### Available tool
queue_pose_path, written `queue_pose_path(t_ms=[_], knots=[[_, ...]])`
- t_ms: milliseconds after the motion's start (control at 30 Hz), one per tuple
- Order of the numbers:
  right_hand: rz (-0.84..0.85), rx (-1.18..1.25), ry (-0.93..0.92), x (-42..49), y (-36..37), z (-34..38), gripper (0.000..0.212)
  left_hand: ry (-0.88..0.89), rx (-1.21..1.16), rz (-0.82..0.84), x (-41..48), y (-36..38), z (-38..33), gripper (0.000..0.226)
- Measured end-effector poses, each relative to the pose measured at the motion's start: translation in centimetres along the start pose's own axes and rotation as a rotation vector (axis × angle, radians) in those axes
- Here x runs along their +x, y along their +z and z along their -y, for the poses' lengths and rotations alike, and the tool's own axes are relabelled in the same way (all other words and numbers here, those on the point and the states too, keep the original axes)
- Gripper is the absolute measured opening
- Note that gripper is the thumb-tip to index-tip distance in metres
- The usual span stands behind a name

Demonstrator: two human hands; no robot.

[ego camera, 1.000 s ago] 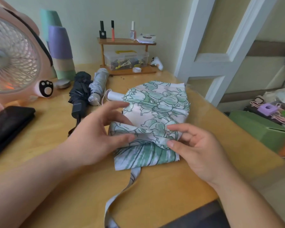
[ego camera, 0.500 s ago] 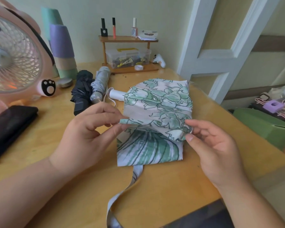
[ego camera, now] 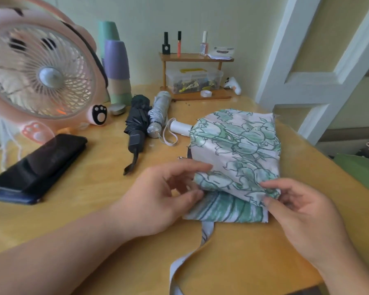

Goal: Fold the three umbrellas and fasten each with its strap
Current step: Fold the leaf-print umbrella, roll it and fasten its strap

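pinching floral umbrella (ego camera: 239,150) fold edge: left hand (ego camera: 156,201), right hand (ego camera: 303,216); strap (ego camera: 200,248) reaches table (ego camera: 94,209) edge

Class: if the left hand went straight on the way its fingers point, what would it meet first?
The floral umbrella: the left hand points right, its fingers at the folded canopy's edge, seemingly pinching it. Farther along that line lies the right hand.
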State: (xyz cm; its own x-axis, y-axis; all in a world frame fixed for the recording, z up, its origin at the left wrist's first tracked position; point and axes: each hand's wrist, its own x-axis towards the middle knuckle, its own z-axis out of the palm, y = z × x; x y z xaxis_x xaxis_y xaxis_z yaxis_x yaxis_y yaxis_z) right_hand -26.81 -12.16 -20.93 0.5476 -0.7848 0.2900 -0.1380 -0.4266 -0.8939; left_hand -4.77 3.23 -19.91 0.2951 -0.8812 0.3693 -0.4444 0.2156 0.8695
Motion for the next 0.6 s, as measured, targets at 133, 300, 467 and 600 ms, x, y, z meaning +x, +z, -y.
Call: queue_pose_path(t_ms=[133, 300, 467, 600], knots=[[-0.083, -0.04, 0.072, 0.4, 0.4, -0.5, 0.048, 0.19, 0.302, 0.16, -0.3, -0.3, -0.4, 0.048], [-0.145, -0.122, 0.113, 0.5, 1.0, -1.5, 0.044, 0.226, 0.322, 0.161, 0.1, -0.8, -0.2, 0.05], [-0.134, -0.097, 0.102, 0.5, 0.9, -1.8, 0.044, 0.02, 0.161, 0.014, 0.2, -0.3, 0.1, 0.027], [-0.059, 0.002, 0.089, 0.2, 0.8, -0.4, 0.049, -0.149, -0.001, -0.045, 0.6, -1.4, 0.8, 0.023]])
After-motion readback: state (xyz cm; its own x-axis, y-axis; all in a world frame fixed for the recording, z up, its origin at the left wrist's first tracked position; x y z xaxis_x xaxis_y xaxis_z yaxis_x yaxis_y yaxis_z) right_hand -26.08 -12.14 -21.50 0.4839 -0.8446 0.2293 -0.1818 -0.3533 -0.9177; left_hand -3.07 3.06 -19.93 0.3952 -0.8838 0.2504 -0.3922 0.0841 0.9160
